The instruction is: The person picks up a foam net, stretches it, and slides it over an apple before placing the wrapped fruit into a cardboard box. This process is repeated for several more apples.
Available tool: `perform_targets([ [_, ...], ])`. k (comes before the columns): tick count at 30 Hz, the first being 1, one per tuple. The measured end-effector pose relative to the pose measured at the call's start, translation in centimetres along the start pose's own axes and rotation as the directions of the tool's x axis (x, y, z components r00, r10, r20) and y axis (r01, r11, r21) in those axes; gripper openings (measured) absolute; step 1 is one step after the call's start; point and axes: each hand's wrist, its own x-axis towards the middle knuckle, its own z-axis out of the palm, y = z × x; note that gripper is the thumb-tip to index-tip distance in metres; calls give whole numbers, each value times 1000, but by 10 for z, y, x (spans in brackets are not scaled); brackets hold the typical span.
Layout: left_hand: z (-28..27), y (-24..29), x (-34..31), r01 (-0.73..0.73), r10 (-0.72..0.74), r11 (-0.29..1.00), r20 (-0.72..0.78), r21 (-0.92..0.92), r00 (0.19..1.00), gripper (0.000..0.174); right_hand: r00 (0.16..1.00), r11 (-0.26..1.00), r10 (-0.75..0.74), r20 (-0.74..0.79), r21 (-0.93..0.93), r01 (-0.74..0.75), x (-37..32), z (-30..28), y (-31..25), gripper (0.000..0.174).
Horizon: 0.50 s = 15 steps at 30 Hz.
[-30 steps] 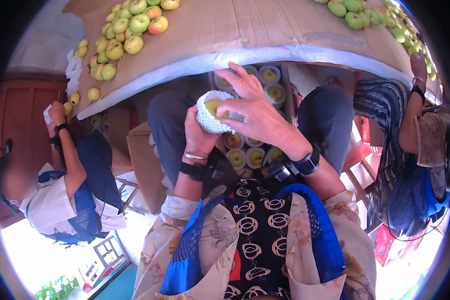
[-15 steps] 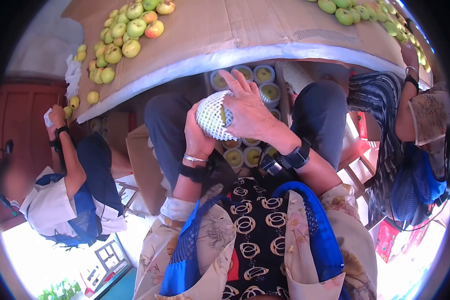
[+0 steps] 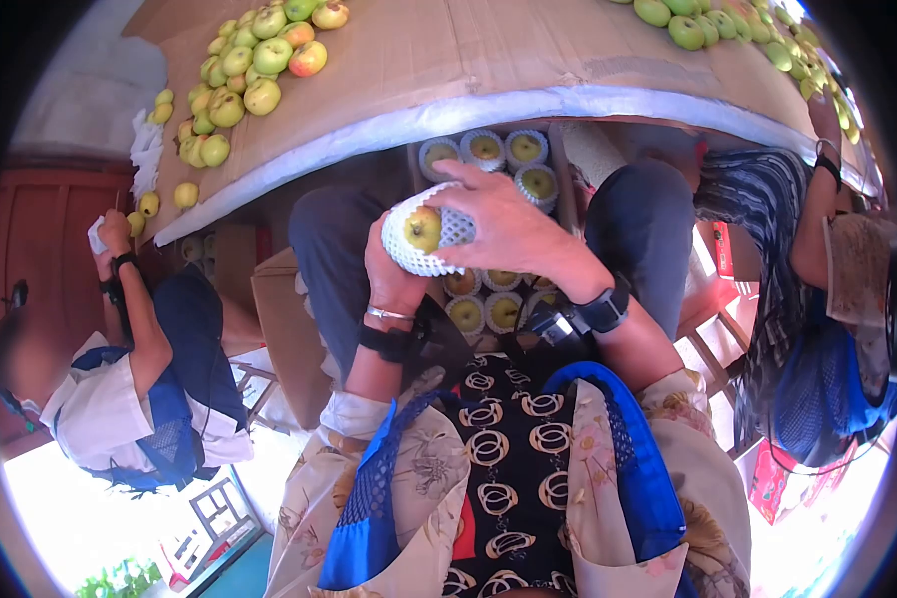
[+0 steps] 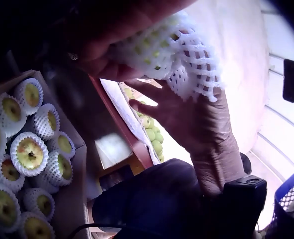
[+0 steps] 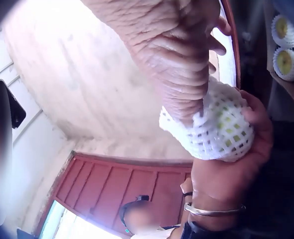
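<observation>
A yellow-green apple [image 3: 421, 229] sits inside a white foam net [image 3: 404, 254] in front of the person's lap. The left hand [image 3: 393, 279] cups the netted apple from below and the left, its fingers curled round it in the right wrist view. From the other side the right hand [image 3: 513, 224] grips the net's loose edge, its thumb at the mesh. In the left wrist view the net [image 4: 202, 64] flares off the apple towards the right hand [image 4: 202, 119]. The right hand's far fingertips are partly hidden.
Below the hands stands a carton [image 4: 77, 199] with several netted apples [image 4: 29, 154]. Loose apples [image 3: 236, 60] lie in heaps on the cardboard-covered table [image 3: 448, 50], its padded edge [image 3: 369, 130] just beyond the hands. People sit at left and right.
The right hand has lowered slightly and its fingers have bent more. The netted apple has turned, so its yellow end faces up again in the head view.
</observation>
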Motion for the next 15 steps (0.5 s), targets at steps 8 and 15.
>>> perform_targets([
  [8, 9, 12, -3, 10, -9, 999, 27, -43, 1000, 39, 935, 895, 112, -335, 443, 52, 11, -31, 2, 8],
  [15, 17, 11, -3, 153, -149, 985, 53, -85, 987, 49, 956, 982, -86, -279, 138, 129, 11, 7, -8, 6],
])
